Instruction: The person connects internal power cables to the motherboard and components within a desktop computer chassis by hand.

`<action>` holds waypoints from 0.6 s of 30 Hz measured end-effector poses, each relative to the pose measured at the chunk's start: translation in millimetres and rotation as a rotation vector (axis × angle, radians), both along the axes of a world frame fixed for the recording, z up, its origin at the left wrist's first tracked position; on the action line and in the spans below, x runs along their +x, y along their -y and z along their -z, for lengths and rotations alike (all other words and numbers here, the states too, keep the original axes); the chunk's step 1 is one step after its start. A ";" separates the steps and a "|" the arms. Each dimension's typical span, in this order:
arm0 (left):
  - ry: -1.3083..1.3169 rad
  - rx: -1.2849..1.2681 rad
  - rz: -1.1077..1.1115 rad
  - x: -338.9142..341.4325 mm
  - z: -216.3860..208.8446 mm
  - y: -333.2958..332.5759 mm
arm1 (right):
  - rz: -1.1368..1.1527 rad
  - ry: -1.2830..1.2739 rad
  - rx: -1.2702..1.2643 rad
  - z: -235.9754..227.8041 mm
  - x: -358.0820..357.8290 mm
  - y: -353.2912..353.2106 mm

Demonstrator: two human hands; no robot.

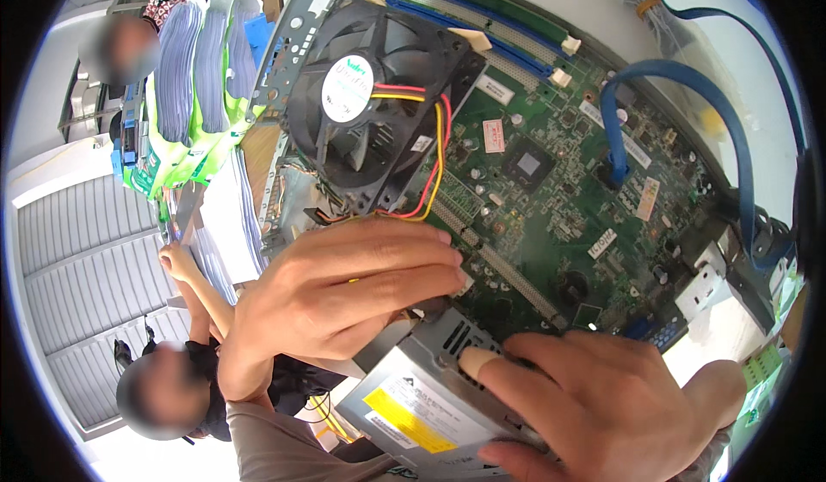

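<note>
My right hand wraps over the grey metal power supply, which bears a yellow and white label and is tilted along the near edge of the computer board. One fingertip, covered in something pale, presses beside its vent slots. My left hand has its fingers bent together at the power supply's upper corner, low over the green motherboard. What those fingers pinch is hidden beneath them. Just beyond the left hand, a black cooling fan sits on the board, with red and yellow wires running down from it.
A blue flat cable arches over the board's right side. Blue memory slots line the far edge within the metal case. Leftward stand green-wrapped bundles of grey strips and two people, one reaching with a hand.
</note>
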State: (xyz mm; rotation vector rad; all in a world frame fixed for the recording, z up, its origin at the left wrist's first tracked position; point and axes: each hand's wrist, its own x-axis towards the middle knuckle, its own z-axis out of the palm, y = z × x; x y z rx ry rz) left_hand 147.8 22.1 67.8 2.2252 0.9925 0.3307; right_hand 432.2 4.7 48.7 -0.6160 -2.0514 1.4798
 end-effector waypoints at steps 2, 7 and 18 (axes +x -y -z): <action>-0.047 0.056 -0.033 0.3 -0.3 2.9 | -0.006 0.064 0.029 -4.9 -6.0 -7.9; -0.023 -0.047 -0.518 -17.0 -29.8 75.9 | -0.100 0.135 0.016 -11.2 -0.6 -9.0; 0.031 -0.526 -0.249 -24.9 -17.9 102.9 | -0.215 0.271 -0.527 -26.5 -10.7 -16.2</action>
